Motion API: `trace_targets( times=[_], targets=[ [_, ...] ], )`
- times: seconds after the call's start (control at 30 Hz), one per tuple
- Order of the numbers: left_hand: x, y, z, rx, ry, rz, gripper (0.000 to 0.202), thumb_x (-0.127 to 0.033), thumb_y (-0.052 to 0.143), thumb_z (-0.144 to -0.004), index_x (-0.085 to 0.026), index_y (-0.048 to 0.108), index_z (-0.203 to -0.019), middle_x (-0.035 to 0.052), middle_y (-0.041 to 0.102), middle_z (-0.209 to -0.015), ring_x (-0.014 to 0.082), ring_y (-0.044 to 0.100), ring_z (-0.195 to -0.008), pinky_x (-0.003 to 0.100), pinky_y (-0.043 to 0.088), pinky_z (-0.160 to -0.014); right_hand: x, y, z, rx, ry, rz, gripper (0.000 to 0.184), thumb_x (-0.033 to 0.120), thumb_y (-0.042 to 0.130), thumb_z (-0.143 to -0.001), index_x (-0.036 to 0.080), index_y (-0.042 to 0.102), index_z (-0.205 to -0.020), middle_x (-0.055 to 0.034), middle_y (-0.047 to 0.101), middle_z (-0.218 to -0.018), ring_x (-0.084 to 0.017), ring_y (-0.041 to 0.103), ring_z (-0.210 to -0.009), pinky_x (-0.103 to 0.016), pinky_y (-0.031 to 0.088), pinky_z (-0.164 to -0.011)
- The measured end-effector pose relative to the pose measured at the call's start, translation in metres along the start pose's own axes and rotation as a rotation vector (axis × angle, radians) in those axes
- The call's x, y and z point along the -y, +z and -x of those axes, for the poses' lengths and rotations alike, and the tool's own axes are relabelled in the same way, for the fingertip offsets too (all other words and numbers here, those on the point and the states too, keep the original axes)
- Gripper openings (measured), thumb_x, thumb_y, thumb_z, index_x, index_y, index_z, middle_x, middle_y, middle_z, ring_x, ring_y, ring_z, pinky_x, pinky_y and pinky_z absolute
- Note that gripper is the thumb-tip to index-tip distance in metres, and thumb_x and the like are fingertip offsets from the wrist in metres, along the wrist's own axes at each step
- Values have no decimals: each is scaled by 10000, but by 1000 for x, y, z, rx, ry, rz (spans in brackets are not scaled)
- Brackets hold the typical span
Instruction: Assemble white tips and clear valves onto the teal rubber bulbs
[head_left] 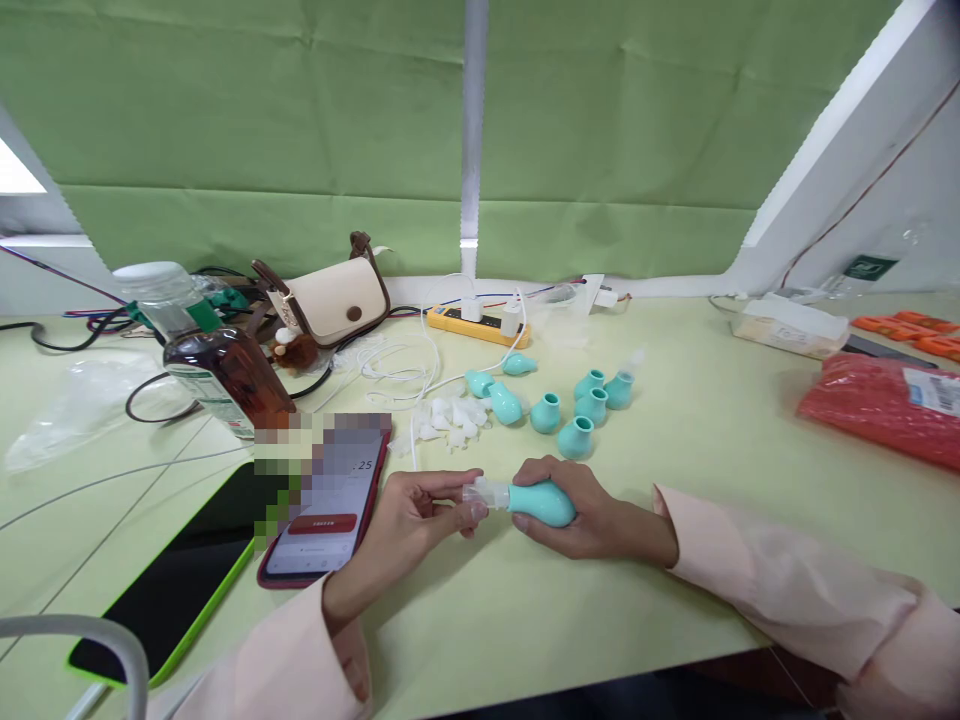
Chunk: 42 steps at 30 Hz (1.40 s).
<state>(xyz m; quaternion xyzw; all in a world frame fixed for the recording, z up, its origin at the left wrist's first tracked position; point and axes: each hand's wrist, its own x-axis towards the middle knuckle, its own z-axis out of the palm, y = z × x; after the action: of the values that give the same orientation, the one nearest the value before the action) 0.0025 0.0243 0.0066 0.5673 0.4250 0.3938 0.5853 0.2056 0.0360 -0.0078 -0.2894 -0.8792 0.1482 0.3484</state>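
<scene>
My right hand (pixel 581 515) is closed around a teal rubber bulb (pixel 541 503), held low over the table. My left hand (pixel 409 530) pinches the clear plastic tip (pixel 486 492) at the bulb's open end with thumb and fingers. Just beyond my hands stand several more teal bulbs (pixel 576 437), some upright, some lying down. A small heap of clear plastic tips (pixel 450 415) lies to their left.
A phone in a red case (pixel 330 520) and a black phone in a green case (pixel 180 580) lie at the left. Behind them are a brown drink bottle (pixel 210 365), a cream handbag (pixel 330 300), white cables, a yellow power strip (pixel 469 325). A red bag (pixel 885 405) lies at the right.
</scene>
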Motion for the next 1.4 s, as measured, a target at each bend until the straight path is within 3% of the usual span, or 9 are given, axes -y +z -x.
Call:
trace_targets(
  times=[0.27, 0.5, 0.73, 0.93, 1.13, 1.2, 1.3, 1.4],
  targets=[
    [2, 0, 2, -3, 97, -96, 323, -229, 677, -614, -137, 661, -924, 5, 598, -538, 102, 492, -449, 237, 432, -452, 6, -5, -1, 85, 196, -199, 204, 285, 547, -735, 215, 415, -875, -14, 513, -770, -136, 499, -686, -253, 417, -583],
    [2, 0, 4, -6, 176, -218, 321, -240, 659, -644, -128, 651, -944, 31, 642, -577, 117, 529, -479, 239, 454, -469, 9, -4, -7, 95, 359, -459, 189, 291, 583, -714, 194, 442, -795, 21, 447, -732, -91, 426, -615, -206, 383, -536],
    [2, 0, 6, -14, 324, -419, 292, -259, 617, -694, -122, 649, -949, 49, 677, -651, 149, 567, -552, 255, 472, -518, 11, -5, -11, 153, 407, -509, 214, 304, 597, -700, 190, 438, -786, 24, 430, -728, -86, 406, -608, -202, 355, -521],
    [7, -2, 8, -31, 515, -612, 285, -242, 577, -737, -139, 615, -1001, 36, 636, -650, 134, 538, -556, 247, 443, -536, 8, -6, -14, 210, 442, -603, 229, 314, 608, -693, 184, 439, -779, 27, 437, -730, -71, 408, -605, -187, 344, -512],
    [11, -2, 8, -33, 776, -734, 286, -176, 513, -782, -138, 554, -1063, 41, 589, -628, 132, 512, -561, 246, 418, -516, 5, -7, -17, 373, 608, -836, 327, 374, 616, -677, 191, 382, -814, 79, 417, -556, -27, 354, -406, -151, 279, -368],
    [11, -2, 8, -25, 839, -778, 297, -144, 498, -785, -129, 534, -1080, 54, 594, -640, 138, 520, -573, 246, 424, -514, 4, -9, -19, 404, 629, -845, 339, 362, 629, -667, 190, 386, -828, 71, 448, -585, -25, 375, -415, -148, 292, -373],
    [10, -1, 8, -10, 903, -844, 311, -101, 485, -781, -111, 512, -1091, 74, 596, -666, 150, 529, -590, 251, 436, -509, 3, -12, -21, 445, 637, -857, 347, 334, 648, -652, 189, 399, -845, 49, 488, -667, -22, 401, -442, -147, 307, -383],
    [9, 0, 8, 17, 923, -869, 325, -93, 472, -784, -125, 495, -1107, 86, 606, -709, 158, 551, -621, 260, 459, -528, 1, -12, -21, 480, 661, -959, 364, 314, 669, -634, 190, 401, -849, 70, 465, -620, -13, 362, -409, -142, 269, -358]
  ],
)
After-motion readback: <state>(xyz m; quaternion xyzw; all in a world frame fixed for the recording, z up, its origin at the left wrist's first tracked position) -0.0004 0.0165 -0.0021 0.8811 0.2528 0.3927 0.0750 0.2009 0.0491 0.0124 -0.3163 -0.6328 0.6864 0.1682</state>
